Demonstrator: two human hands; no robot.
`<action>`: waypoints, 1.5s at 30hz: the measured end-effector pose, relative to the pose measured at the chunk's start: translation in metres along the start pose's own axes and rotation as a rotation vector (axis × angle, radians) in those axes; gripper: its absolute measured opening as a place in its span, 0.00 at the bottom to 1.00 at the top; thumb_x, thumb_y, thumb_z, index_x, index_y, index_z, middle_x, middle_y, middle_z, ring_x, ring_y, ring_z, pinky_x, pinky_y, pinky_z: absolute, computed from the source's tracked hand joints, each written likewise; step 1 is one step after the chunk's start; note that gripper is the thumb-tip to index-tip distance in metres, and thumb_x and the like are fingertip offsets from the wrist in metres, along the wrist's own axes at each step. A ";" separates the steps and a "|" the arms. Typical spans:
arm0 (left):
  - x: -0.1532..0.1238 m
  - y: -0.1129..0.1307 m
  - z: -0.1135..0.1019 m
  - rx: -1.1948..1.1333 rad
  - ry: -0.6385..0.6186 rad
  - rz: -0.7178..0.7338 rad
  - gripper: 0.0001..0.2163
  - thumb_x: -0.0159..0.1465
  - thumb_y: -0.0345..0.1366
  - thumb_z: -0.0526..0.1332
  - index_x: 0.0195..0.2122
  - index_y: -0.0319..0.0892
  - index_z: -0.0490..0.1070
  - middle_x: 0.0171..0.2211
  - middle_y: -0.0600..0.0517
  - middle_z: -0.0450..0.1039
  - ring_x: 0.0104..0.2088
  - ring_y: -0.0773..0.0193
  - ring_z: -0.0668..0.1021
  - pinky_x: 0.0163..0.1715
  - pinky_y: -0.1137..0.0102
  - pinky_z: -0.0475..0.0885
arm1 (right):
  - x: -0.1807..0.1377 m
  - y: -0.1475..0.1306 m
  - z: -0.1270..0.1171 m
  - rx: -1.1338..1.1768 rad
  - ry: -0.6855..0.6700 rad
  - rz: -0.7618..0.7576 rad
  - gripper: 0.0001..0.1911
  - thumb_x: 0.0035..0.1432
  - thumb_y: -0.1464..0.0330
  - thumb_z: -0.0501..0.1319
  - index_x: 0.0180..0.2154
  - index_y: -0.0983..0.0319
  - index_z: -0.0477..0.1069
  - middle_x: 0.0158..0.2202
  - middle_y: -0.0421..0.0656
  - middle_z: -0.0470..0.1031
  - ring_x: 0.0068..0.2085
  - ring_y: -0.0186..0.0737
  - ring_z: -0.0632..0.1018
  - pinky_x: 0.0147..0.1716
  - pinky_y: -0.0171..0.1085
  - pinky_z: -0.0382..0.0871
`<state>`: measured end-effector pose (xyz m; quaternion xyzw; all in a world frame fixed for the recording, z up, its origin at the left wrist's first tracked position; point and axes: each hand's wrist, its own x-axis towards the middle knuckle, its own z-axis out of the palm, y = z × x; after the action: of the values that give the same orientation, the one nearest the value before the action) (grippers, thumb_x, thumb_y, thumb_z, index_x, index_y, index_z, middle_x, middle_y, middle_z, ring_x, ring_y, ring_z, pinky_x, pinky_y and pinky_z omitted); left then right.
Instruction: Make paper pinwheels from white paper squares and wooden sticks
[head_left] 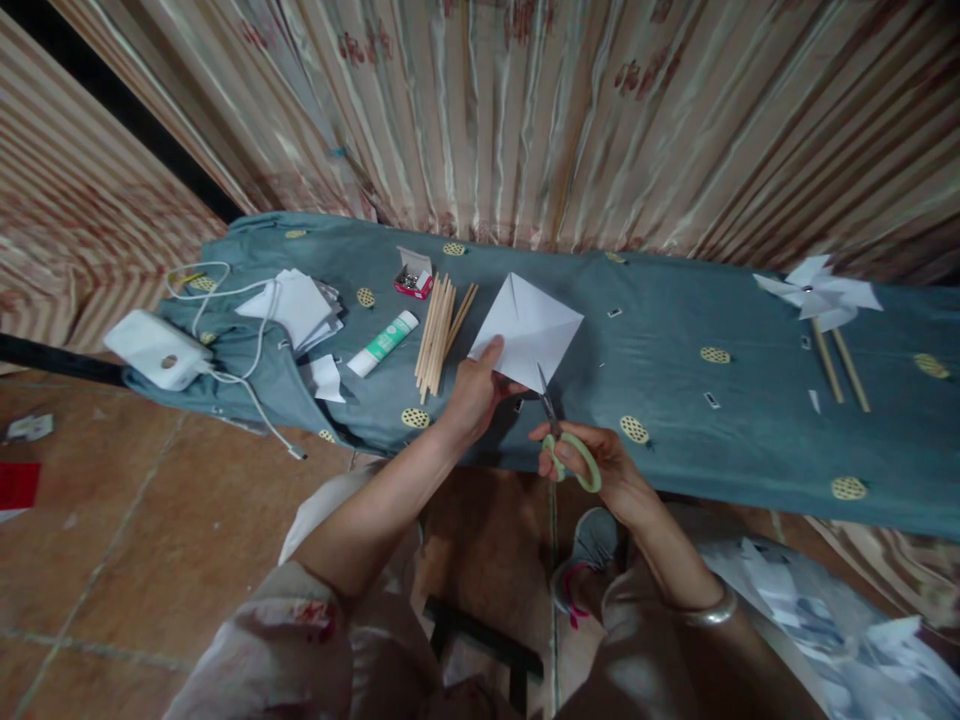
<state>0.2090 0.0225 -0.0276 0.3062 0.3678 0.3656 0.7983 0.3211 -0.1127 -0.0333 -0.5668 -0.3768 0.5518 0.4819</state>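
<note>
My left hand (472, 392) pinches the near left edge of a white folded paper square (532, 325) that lies on the blue-grey cloth-covered table (675, 400). My right hand (600, 462) is closed around the green handles of a pair of scissors (559, 430). The blades point up at the paper's near corner. A bundle of wooden sticks (439, 330) lies just left of the paper.
A glue stick (384, 343), a small red box of pins (414, 278), a stack of white paper (296, 305) and a white charger with cable (159, 350) sit at the left. A finished paper pinwheel (821, 295) on sticks lies far right. Curtains hang behind.
</note>
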 end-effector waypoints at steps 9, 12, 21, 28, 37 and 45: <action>0.002 -0.002 -0.001 0.018 -0.012 0.012 0.07 0.65 0.36 0.56 0.37 0.39 0.70 0.29 0.51 0.75 0.27 0.66 0.78 0.24 0.75 0.74 | 0.000 -0.005 0.002 -0.001 0.026 0.026 0.23 0.49 0.50 0.66 0.36 0.64 0.76 0.21 0.41 0.73 0.23 0.34 0.71 0.25 0.35 0.68; 0.001 -0.001 0.000 0.025 0.001 0.005 0.06 0.65 0.37 0.57 0.36 0.40 0.70 0.29 0.51 0.75 0.27 0.66 0.78 0.24 0.75 0.74 | -0.001 -0.004 0.002 0.002 0.018 0.029 0.23 0.49 0.50 0.66 0.36 0.64 0.76 0.21 0.41 0.72 0.22 0.34 0.71 0.24 0.35 0.67; 0.001 -0.001 -0.001 0.013 -0.011 0.019 0.06 0.63 0.37 0.59 0.36 0.39 0.70 0.27 0.52 0.75 0.29 0.65 0.79 0.27 0.74 0.75 | 0.000 0.000 0.004 0.038 0.041 0.036 0.24 0.46 0.49 0.68 0.34 0.63 0.76 0.20 0.39 0.73 0.21 0.32 0.71 0.23 0.34 0.67; 0.002 -0.001 -0.001 0.032 0.006 0.000 0.07 0.63 0.39 0.59 0.36 0.40 0.69 0.27 0.52 0.75 0.32 0.64 0.79 0.29 0.75 0.75 | 0.000 -0.001 0.005 0.025 0.054 0.033 0.24 0.45 0.48 0.68 0.34 0.62 0.77 0.19 0.39 0.73 0.21 0.32 0.71 0.22 0.34 0.67; 0.000 0.002 0.002 0.013 0.035 -0.015 0.06 0.64 0.38 0.60 0.34 0.41 0.71 0.28 0.51 0.75 0.32 0.64 0.79 0.30 0.73 0.76 | 0.001 0.003 0.005 0.083 0.070 0.047 0.21 0.44 0.53 0.71 0.32 0.63 0.77 0.18 0.39 0.72 0.20 0.32 0.70 0.19 0.33 0.65; 0.001 -0.004 0.001 0.018 0.013 -0.005 0.07 0.62 0.38 0.61 0.34 0.39 0.71 0.27 0.53 0.73 0.29 0.65 0.77 0.32 0.70 0.76 | 0.001 0.001 0.006 0.108 0.093 0.061 0.21 0.42 0.52 0.71 0.32 0.62 0.78 0.19 0.39 0.73 0.20 0.31 0.71 0.21 0.32 0.66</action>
<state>0.2117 0.0210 -0.0301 0.3100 0.3770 0.3621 0.7942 0.3153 -0.1110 -0.0341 -0.5760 -0.3063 0.5590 0.5118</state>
